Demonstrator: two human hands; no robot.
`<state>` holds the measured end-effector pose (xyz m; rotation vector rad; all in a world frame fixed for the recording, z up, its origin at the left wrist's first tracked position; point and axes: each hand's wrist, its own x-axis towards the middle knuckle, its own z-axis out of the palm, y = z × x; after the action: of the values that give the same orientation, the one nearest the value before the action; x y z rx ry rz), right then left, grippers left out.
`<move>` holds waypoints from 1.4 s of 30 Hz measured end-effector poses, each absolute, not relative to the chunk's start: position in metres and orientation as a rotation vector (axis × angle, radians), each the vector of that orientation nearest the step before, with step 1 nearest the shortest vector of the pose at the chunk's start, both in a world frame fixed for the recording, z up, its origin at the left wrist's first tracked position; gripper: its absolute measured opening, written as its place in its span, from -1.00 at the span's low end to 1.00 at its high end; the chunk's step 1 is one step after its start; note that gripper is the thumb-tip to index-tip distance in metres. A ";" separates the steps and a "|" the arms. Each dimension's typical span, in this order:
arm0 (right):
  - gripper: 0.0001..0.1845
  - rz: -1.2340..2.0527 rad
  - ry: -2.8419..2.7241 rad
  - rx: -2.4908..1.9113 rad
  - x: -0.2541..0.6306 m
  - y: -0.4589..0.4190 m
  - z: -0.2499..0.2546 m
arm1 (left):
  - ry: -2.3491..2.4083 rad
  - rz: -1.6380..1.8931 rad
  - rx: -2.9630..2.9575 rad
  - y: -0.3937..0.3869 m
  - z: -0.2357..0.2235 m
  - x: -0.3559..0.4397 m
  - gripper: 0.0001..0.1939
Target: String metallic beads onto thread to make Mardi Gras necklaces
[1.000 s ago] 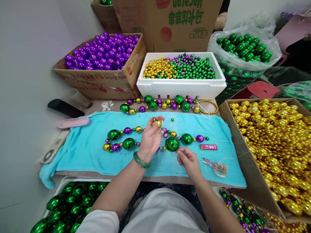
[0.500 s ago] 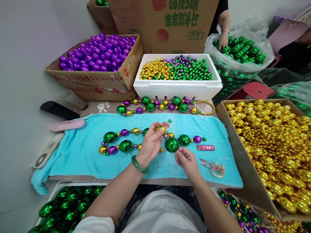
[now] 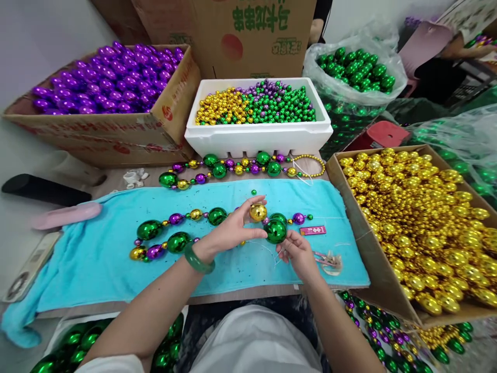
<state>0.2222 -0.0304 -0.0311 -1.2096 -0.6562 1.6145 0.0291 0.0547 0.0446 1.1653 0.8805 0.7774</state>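
Note:
My left hand (image 3: pixel 229 225) has its fingers behind a gold bead (image 3: pixel 258 212) and its thumb against the left side of a large green bead (image 3: pixel 276 231). A small purple bead sits between those two beads. My right hand (image 3: pixel 297 251) is pinched at the lower right of the large green bead, with white thread (image 3: pixel 267 247) trailing below it. On the turquoise towel (image 3: pixel 112 274) lies a looped string of green, gold and purple beads (image 3: pixel 178 242), partly hidden by my left hand. Its right end has a purple bead (image 3: pixel 298 218) and a small green one.
Behind the towel lie a finished-looking bead necklace (image 3: pixel 219 170) and a white foam box (image 3: pixel 258 135) of small beads. Cardboard boxes hold purple beads (image 3: pixel 112 77) and gold beads (image 3: pixel 423 228). Pink-handled snips (image 3: pixel 326 259) and a pink packet (image 3: pixel 312 230) lie right.
My left thumb has moved from the gold bead to the large green bead. My right hand stays pinched beside the green bead. The view has shifted right, and a co-worker's hand has left the green-bead bag.

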 end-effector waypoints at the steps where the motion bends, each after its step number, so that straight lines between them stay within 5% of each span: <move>1: -0.57 1.590 -0.653 -1.207 0.226 -0.030 -0.031 | 0.911 0.720 1.261 0.064 0.044 0.026 -0.31; 6: -0.58 1.494 -0.633 -1.208 0.249 -0.028 -0.027 | 1.474 0.578 1.774 0.129 0.021 0.024 -0.79; 9: -0.58 1.457 -0.606 -1.219 0.258 -0.028 -0.024 | 1.594 0.426 1.883 0.156 0.002 0.038 -0.89; 18: -0.56 1.443 -0.558 -1.216 0.259 -0.029 -0.020 | 1.554 0.484 1.849 0.160 -0.004 0.057 -0.81; 27: -0.64 1.477 -0.659 -1.218 0.244 -0.036 -0.022 | 0.772 1.042 0.688 0.094 0.040 0.022 -0.67; 42: -0.63 1.527 -0.747 -1.249 0.219 -0.045 -0.011 | 0.784 1.222 0.756 0.056 0.050 -0.004 -0.70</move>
<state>0.2191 -0.0452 -0.0109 -1.2491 -0.7471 1.5273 -0.0038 0.0557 0.0497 0.7559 0.7843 1.2223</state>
